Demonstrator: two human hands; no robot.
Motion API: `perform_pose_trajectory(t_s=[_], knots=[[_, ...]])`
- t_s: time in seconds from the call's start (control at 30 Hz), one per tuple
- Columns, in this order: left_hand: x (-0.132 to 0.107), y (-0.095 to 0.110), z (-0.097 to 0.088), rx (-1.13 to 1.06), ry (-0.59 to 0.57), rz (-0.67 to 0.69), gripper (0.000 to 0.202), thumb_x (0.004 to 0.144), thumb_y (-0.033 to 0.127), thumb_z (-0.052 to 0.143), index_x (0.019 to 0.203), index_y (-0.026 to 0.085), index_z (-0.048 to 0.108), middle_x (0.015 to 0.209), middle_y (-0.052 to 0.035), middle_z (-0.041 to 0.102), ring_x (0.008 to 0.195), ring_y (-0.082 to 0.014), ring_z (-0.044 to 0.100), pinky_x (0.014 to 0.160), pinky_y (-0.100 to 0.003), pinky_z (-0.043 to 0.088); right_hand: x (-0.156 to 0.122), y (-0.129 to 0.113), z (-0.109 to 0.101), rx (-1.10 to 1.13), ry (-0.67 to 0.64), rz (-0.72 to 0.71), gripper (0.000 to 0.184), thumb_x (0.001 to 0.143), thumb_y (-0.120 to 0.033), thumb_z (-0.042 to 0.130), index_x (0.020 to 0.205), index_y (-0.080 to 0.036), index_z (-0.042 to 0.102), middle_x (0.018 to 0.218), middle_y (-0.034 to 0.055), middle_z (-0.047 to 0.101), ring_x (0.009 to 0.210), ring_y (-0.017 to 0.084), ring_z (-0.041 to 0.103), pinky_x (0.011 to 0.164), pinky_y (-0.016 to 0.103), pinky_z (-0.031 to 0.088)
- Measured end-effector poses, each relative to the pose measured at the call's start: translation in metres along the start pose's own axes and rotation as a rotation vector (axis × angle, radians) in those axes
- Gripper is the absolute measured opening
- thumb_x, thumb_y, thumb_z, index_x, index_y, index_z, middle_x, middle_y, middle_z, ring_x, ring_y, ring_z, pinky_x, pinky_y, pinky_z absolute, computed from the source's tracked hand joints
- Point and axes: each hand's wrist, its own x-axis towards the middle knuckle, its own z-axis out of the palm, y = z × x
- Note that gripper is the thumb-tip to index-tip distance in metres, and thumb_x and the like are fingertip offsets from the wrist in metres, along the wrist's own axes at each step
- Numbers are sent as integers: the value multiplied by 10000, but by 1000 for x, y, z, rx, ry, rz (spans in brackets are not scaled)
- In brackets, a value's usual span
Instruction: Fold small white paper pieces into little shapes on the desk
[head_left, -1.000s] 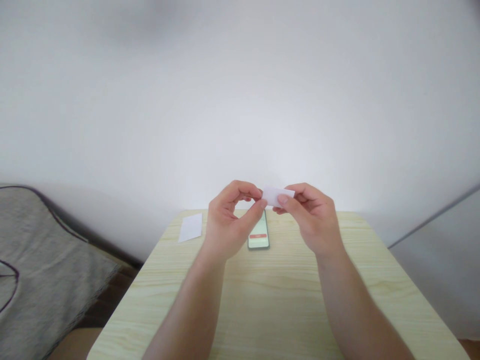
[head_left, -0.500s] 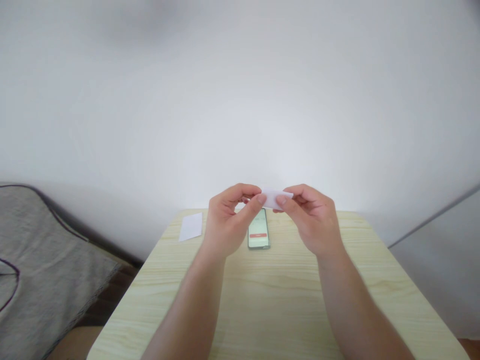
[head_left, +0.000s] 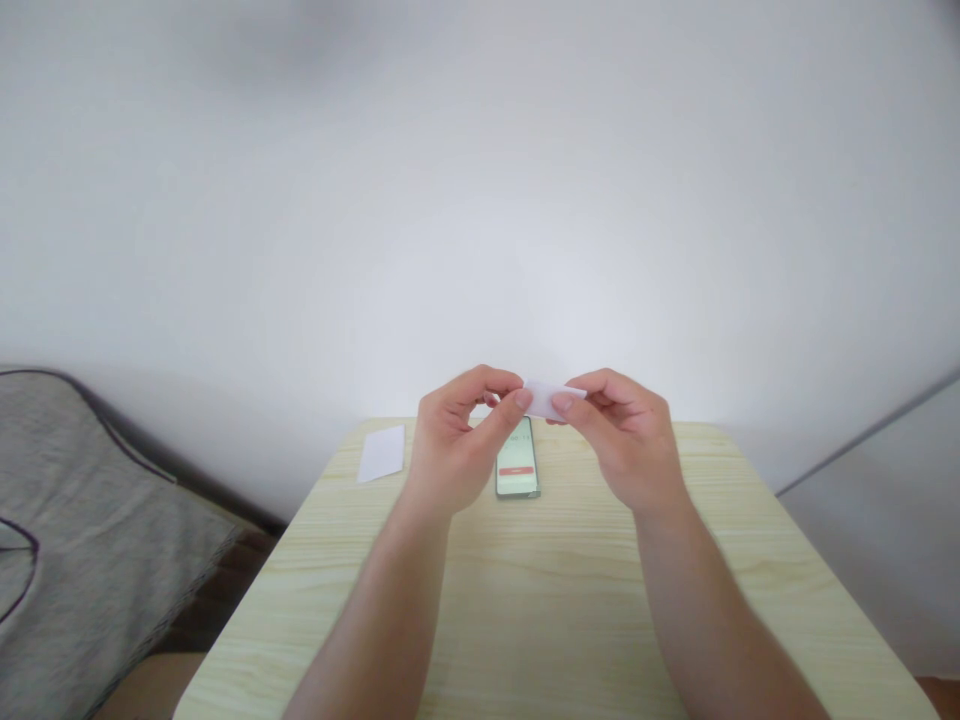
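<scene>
A small white piece of paper [head_left: 541, 399] is held up between my two hands, over the far part of the table. My left hand [head_left: 466, 435] pinches its left end between thumb and index finger. At the other end, my right hand [head_left: 628, 435] grips it with the thumb on the near face and the fingers behind. Those fingers partly hide the paper's back. Below it lies a phone [head_left: 517, 472] with a lit, pale screen and a red bar, its top edge partly covered by my left thumb.
A white sheet of paper [head_left: 382, 453] lies at the table's far left. The light wood-grain table [head_left: 547, 620] stands against a white wall [head_left: 480, 200]. Grey fabric with dark piping [head_left: 112, 520] is beyond the table's left edge.
</scene>
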Motion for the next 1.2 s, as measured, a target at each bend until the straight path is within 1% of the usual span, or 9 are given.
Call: perform_pose_trajectory(t_s=[0.13, 0.33, 0.53, 0.77, 0.83, 0.93, 1.03, 1.1, 1.2], knots=[[0, -1, 0, 10, 6, 4, 149, 894, 376, 801, 901, 229, 781, 843, -35, 728, 800, -188, 634, 698, -321, 498, 0, 0, 0, -15, 1, -2, 196, 901, -425, 816, 923, -237, 764, 831, 14, 763, 795, 200, 721, 743, 357, 603], [-1, -2, -1, 4, -6, 10, 125, 906, 355, 793, 921, 232, 777, 852, -33, 726, 809, -181, 622, 715, -317, 489, 0, 1, -1, 2, -6, 7, 187, 897, -415, 824, 927, -240, 766, 837, 13, 767, 797, 196, 721, 742, 345, 594], [0, -3, -1, 4, -7, 4, 154, 900, 377, 795, 916, 226, 773, 851, -41, 722, 804, -188, 619, 708, -320, 487, 0, 0, 0, -19, 0, 12, 221, 900, -451, 809, 910, -236, 763, 832, 19, 768, 784, 198, 715, 723, 342, 591], [1, -2, -2, 41, -32, 36, 138, 923, 366, 776, 925, 229, 750, 854, -34, 709, 819, -190, 622, 734, -325, 487, 0, -1, -2, -31, -3, 17, 228, 891, -443, 815, 845, -227, 756, 773, 8, 725, 696, 163, 640, 627, 294, 519], [1, -2, -3, 70, -41, 57, 133, 934, 355, 764, 918, 226, 739, 851, -30, 701, 828, -189, 622, 759, -328, 485, 0, 0, -3, -41, -8, 20, 210, 886, -428, 823, 860, -228, 765, 774, 3, 720, 689, 154, 627, 621, 288, 506], [1, 1, -4, 133, -72, 93, 124, 958, 332, 735, 905, 221, 727, 845, -23, 683, 834, -183, 610, 804, -335, 471, 0, 2, -2, -41, -18, 37, 198, 876, -422, 836, 930, -238, 783, 835, 11, 745, 734, 163, 652, 664, 299, 532], [1, 4, -3, 198, -109, 102, 118, 965, 320, 723, 904, 219, 730, 847, -20, 688, 834, -182, 607, 827, -343, 461, 0, 3, 0, -27, -41, 65, 211, 882, -435, 828, 934, -235, 785, 896, 33, 779, 802, 191, 696, 722, 327, 572], [1, 5, -2, 213, -110, 97, 118, 961, 318, 728, 900, 217, 735, 847, -21, 697, 834, -184, 614, 828, -345, 461, 1, 2, 1, -15, -47, 65, 197, 886, -423, 826, 915, -232, 786, 895, 35, 787, 810, 195, 711, 731, 329, 585], [1, 5, 0, 172, -99, 84, 116, 953, 325, 741, 914, 216, 745, 854, -20, 706, 837, -181, 621, 832, -347, 461, 3, 1, 1, 23, -29, 40, 146, 880, -375, 839, 891, -237, 793, 853, 15, 780, 786, 178, 716, 725, 312, 593]])
